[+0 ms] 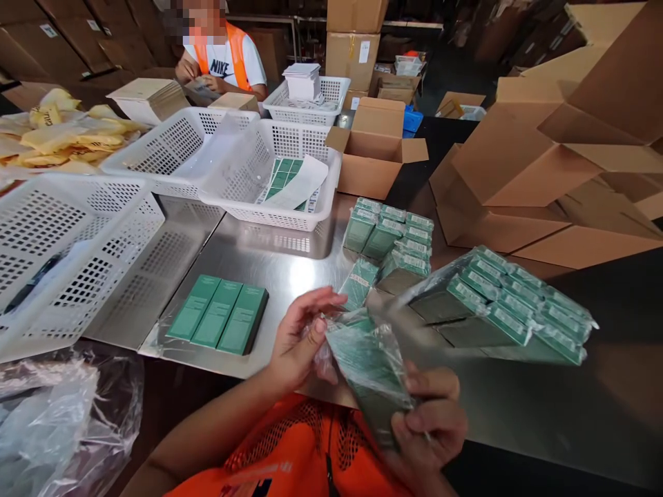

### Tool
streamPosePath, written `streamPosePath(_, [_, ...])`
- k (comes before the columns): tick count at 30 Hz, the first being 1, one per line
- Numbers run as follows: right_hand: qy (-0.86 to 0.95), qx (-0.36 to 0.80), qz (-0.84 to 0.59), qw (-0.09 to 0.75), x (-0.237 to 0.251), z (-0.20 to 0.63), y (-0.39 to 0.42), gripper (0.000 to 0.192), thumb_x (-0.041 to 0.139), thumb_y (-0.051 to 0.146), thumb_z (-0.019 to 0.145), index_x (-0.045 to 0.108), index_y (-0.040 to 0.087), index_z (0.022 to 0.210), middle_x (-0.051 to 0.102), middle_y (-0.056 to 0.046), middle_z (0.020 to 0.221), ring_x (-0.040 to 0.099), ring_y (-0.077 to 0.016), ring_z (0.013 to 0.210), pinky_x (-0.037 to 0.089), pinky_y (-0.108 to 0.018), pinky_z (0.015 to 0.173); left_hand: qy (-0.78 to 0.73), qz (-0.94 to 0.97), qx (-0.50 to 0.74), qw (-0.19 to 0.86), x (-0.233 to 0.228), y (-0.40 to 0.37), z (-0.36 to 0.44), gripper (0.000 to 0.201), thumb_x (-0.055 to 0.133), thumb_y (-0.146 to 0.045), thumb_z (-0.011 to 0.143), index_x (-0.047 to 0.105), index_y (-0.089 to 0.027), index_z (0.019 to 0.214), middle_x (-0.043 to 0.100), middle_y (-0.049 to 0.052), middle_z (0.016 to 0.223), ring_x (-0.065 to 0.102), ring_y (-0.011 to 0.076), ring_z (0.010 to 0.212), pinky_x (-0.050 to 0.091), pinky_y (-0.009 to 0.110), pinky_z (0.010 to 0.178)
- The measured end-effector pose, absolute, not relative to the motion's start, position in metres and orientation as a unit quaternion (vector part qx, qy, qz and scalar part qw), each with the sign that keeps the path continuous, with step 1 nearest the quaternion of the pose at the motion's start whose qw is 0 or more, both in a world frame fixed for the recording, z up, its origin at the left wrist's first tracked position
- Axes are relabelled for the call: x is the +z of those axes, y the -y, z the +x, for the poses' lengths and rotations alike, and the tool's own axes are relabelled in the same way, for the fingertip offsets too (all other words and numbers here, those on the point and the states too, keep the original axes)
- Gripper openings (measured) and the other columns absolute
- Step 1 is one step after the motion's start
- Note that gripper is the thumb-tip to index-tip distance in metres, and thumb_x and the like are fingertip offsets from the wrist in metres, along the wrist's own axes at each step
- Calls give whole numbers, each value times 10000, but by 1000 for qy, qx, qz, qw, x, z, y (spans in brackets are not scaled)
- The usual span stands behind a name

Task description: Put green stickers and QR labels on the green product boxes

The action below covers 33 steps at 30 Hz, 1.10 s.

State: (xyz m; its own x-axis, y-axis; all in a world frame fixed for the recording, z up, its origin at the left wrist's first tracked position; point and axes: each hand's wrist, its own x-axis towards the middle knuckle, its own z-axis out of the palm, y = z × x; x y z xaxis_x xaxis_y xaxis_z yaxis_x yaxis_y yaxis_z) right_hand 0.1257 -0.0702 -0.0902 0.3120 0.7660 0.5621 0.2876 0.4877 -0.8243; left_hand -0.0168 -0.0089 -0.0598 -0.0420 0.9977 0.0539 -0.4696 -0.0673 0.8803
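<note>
A green box in clear plastic wrap (369, 369) is held tilted in front of my vest. My right hand (435, 417) grips it at its lower right side, fingers and thumb closed. At its upper left, my left hand (300, 342) pinches the loose plastic film between thumb and fingers. Three green boxes without wrap (215, 314) lie side by side on the metal table to the left. Just beyond my hands is a single green box (358, 281), partly covered. Wrapped green packs stand behind it (391, 231) and to the right (497, 304).
White plastic baskets (243, 214) line the far left; one holds printed green sheets (290, 183). An open carton (370, 162) stands beyond the packs, with larger cardboard boxes (543, 172) at right. Clear plastic bags (67, 414) fill the lower left. A co-worker (222, 62) handles something across the table.
</note>
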Motion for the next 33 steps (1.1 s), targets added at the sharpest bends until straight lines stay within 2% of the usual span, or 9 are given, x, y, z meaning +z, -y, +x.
streamPosePath(4, [441,313,-442,715,-80,128,61,224,552,303,870,374,251,745,398,-13,835,500,-197,709,461,-334,583,-332,590,585,447,-61,-8,-43,153,675,-334,895,730,-219,811,682,67,777,616,200,731,479,309,690])
streamPosePath(9, [412,260,-452,747,-79,126,54,211,595,236,845,408,252,749,388,-15,851,455,-192,732,430,-319,617,-359,679,555,319,-70,14,-31,166,604,-172,858,713,-268,776,661,48,659,592,217,636,455,340,629])
streamPosePath(14, [445,209,-451,745,-78,120,53,204,599,194,857,419,267,793,357,11,792,406,-183,674,429,-335,639,-272,722,421,476,-84,46,-6,222,580,-320,875,718,-239,722,635,88,635,571,235,625,435,364,636])
streamPosePath(17, [454,226,-456,731,-83,112,55,189,613,338,894,433,299,935,358,15,811,460,-183,661,435,-317,555,-328,580,449,595,-86,44,-8,438,582,-554,890,688,-208,643,633,112,793,580,251,766,449,366,731])
streamPosePath(19, [493,262,-471,683,-87,110,55,318,586,515,912,439,311,1107,381,23,779,467,-171,597,432,-297,491,-359,518,453,630,-86,35,-19,498,657,-599,831,606,-189,554,595,86,781,538,214,726,418,322,675])
streamPosePath(23, [533,475,-486,504,-91,115,46,587,551,605,919,415,244,1361,473,40,692,517,-152,531,474,-274,470,-399,525,415,626,-86,24,-53,560,727,-455,807,352,-188,487,440,1,597,391,129,583,285,268,557])
streamPosePath(26, [520,556,-496,418,-90,111,30,503,677,462,878,512,242,1300,646,-54,975,673,-198,820,580,-313,663,-421,545,393,610,-89,33,-79,588,729,-418,801,266,-201,512,378,-21,567,353,117,560,246,270,543])
streamPosePath(28, [500,592,-470,424,-89,99,18,486,719,430,843,532,253,1256,667,-66,1049,689,-203,876,591,-324,702,-433,560,377,597,-93,44,-94,575,707,-438,823,282,-199,519,391,-16,580,366,121,566,249,272,550])
streamPosePath(33, [472,566,-476,479,-95,56,-14,467,745,465,809,554,270,1188,654,-14,976,614,-125,693,545,-269,636,-471,608,402,498,-93,74,-131,484,519,-408,963,502,-174,540,450,22,588,432,146,578,281,286,562])
